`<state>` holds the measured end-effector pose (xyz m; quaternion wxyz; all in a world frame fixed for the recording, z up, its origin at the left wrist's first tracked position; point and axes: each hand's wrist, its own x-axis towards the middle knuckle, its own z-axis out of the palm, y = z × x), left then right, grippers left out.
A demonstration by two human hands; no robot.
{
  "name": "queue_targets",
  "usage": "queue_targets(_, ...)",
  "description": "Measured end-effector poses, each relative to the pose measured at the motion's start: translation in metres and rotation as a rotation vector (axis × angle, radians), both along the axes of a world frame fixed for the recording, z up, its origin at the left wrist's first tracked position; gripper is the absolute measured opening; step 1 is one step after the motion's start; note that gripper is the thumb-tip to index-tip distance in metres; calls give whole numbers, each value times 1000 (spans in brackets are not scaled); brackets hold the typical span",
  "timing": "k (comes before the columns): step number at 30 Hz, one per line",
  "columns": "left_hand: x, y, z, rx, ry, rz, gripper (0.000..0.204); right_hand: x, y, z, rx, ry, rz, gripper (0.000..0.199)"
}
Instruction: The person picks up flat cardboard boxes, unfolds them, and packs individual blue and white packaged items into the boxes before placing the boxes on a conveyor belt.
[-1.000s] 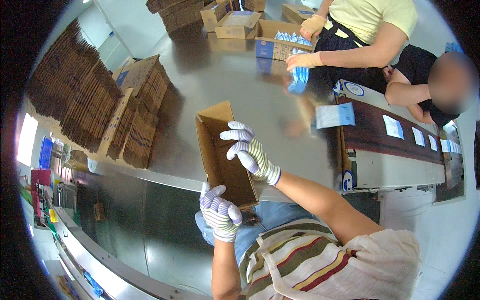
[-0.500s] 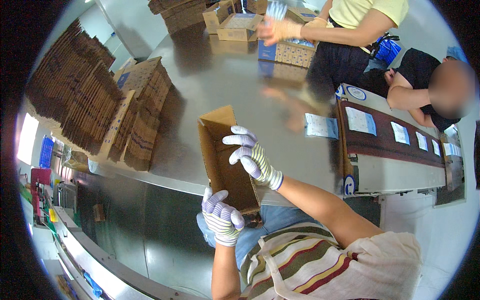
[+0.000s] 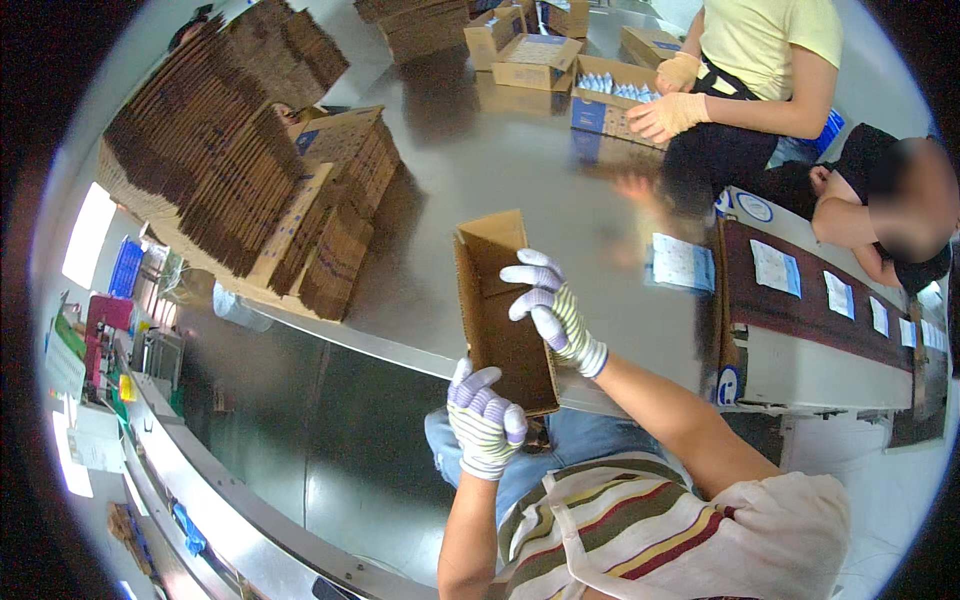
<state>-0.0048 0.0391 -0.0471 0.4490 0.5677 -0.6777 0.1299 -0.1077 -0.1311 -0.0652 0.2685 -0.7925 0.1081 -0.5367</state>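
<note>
I hold the open-topped brown carton (image 3: 503,335) at the near edge of the worktop (image 3: 450,170), my left hand (image 3: 487,415) closed on its near left side and my right hand (image 3: 556,312) gripping its right wall, while the blue-printed carton (image 3: 604,117) beside a co-worker (image 3: 770,48) contains upright blue-and-white packets (image 3: 612,87).

My gloved left hand (image 3: 485,422) is low, fingers bent and pointing upward, my left forearm (image 3: 468,540) nearly upright; my gloved right hand (image 3: 556,318) is higher, fingers curved leftward, my right forearm (image 3: 672,412) slanting.
</note>
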Motion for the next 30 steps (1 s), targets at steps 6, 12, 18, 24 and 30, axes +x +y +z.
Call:
queue_targets(6,1,7,2,21,0,9,23,1,6,0,24,6,12,31)
queue_targets(12,-5,-2,3,-51,-27,22,20,-6,3,1,41,62,3,26)
queue_targets(18,2,-1,7,15,-210,30,14,-10,10,8,-7,49,-51,16)
queue_targets(24,-3,-3,6,14,-218,50,15,-83,30,19,42,314,-185,34)
queue_targets(30,-7,-1,5,-19,-203,53,11,-179,-34,18,68,724,-343,28)
